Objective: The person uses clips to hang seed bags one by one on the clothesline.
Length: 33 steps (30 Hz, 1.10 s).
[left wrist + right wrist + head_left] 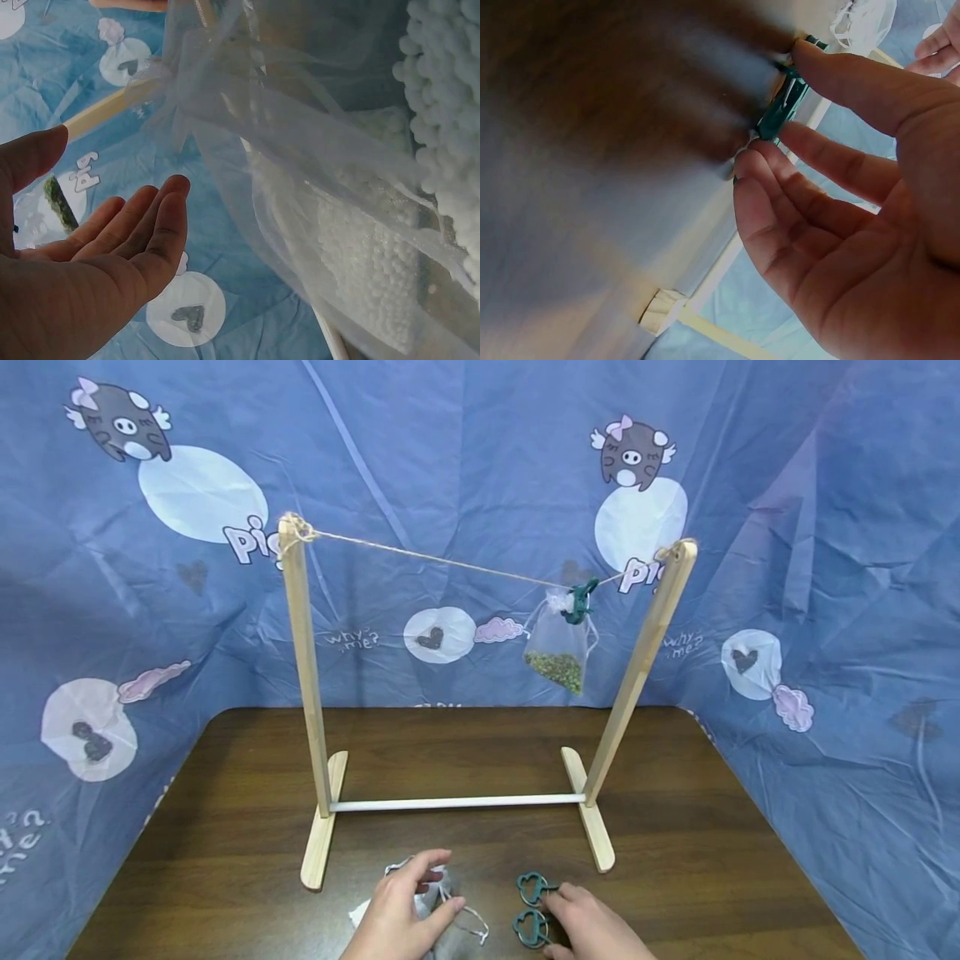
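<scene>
My left hand [408, 910] hovers, fingers apart, over a white mesh drawstring bag [448, 935] at the table's front. In the left wrist view, sheer fabric and small white balls [367, 255] fill the right side, and nothing is between that hand's fingers [157, 240]. To the right, two green cloud-shaped clips with metal rings lie on the table, an upper one [531, 887] and a lower one [531, 928]. My right hand [588, 927] reaches to them, fingertips at the upper clip and thumb by the lower. Seen from the right wrist, a gap separates thumb and fingertips along the green clip [784, 105].
Behind the hands stands a wooden frame with a left post [303, 660], right post [637, 668] and white crossbar [457, 802]. From its twine [435, 557] hangs a sheer bag of green bits [558, 652], held by a green clip [579, 602]. Blue printed cloth [465, 460] surrounds the table [225, 793].
</scene>
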### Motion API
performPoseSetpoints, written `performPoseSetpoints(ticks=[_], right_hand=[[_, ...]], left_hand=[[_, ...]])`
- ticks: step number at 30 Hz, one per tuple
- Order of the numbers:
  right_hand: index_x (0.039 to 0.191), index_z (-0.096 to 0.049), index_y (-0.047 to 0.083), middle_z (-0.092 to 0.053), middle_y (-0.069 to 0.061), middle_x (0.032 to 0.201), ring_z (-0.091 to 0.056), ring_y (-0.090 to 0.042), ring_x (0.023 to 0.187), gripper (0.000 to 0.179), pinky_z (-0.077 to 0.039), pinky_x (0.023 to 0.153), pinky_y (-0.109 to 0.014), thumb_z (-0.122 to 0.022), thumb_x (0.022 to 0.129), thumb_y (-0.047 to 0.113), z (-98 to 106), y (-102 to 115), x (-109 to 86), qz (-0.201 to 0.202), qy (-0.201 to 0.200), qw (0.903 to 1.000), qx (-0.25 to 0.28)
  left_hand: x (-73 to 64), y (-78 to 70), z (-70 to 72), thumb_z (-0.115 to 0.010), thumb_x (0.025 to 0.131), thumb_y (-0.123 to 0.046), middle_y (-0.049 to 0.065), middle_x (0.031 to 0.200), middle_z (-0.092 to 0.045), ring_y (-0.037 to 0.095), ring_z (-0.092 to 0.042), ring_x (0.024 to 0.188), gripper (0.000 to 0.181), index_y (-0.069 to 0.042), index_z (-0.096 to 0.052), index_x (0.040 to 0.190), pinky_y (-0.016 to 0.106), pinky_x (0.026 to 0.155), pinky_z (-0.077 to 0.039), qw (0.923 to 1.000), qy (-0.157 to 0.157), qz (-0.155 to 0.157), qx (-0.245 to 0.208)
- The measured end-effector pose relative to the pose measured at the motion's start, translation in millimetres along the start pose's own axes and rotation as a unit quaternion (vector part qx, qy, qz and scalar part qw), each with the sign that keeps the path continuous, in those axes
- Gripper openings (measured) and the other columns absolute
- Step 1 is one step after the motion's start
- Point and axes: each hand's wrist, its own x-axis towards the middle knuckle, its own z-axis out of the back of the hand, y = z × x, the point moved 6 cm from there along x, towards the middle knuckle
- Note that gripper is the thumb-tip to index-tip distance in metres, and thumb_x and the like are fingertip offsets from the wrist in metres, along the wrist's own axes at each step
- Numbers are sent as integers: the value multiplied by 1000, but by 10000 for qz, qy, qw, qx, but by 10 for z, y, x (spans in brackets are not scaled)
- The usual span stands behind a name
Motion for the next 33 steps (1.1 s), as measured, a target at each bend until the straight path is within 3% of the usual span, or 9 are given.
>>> performPoseSetpoints(ticks=[12, 18, 26, 29, 33], right_hand=[[93, -73, 12, -54, 10, 84, -46, 2, 75, 23, -47, 63, -22, -88, 78, 22, 9, 12, 16, -61, 141, 9997, 172], [97, -73, 11, -52, 11, 85, -46, 1, 77, 27, -46, 65, -21, -87, 77, 23, 105, 82, 18, 251, -343, 9991, -41], [96, -70, 14, -52, 11, 85, -40, 5, 78, 21, -42, 66, -14, -83, 82, 20, 294, 260, 26, 698, -738, 9944, 284], [97, -70, 15, -56, 11, 89, -45, 5, 82, 22, -46, 68, -14, -84, 81, 20, 381, 376, 26, 1025, -1044, 9889, 274], [100, -71, 15, -61, 9, 96, -53, 3, 88, 20, -49, 72, -16, -83, 84, 19, 460, 495, 51, 1179, -892, 9871, 608]], left_hand=[[-15, 24, -14, -88, 81, -20, 9, 115, -77, 24, -75, 94, 47, -8, -69, 122, 28, 78, -59, 9998, 148, -139, 58], [-18, 22, -20, -89, 80, -20, 10, 111, -78, 25, -75, 93, 48, -7, -70, 122, 28, 78, -59, 9993, 174, -278, 165], [-14, -52, -77, -88, 83, -22, 10, 112, -79, 23, -76, 98, 49, -7, -69, 125, 32, 82, -61, 9962, 621, -601, 105], [-17, -90, -99, -88, 83, -25, 10, 111, -79, 21, -76, 100, 50, -7, -69, 126, 31, 82, -61, 9941, 797, -733, 104], [-21, -147, -144, -86, 86, -25, 13, 114, -79, 22, -76, 102, 51, -5, -67, 129, 28, 81, -60, 9887, 1176, -920, -91]])
